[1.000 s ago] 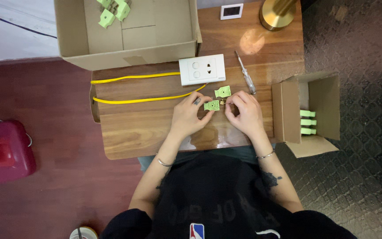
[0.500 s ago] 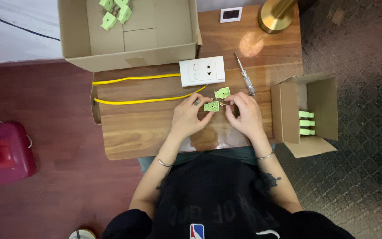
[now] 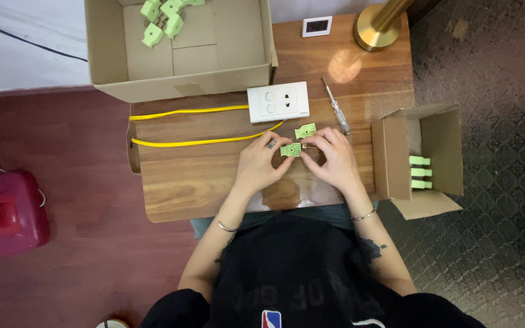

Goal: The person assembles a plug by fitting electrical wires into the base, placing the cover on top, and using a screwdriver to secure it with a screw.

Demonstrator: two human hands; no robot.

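Just below the white socket plate [image 3: 278, 102] on the counter [image 3: 202, 182], the left hand [image 3: 259, 164] and right hand [image 3: 330, 159] pinch one green connector piece [image 3: 290, 149] between them, steadying it, while a second green piece [image 3: 305, 130] lies beside them.

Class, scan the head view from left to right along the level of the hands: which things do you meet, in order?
Red case → yellow cable → left hand → green plastic piece → right hand → small cardboard box.
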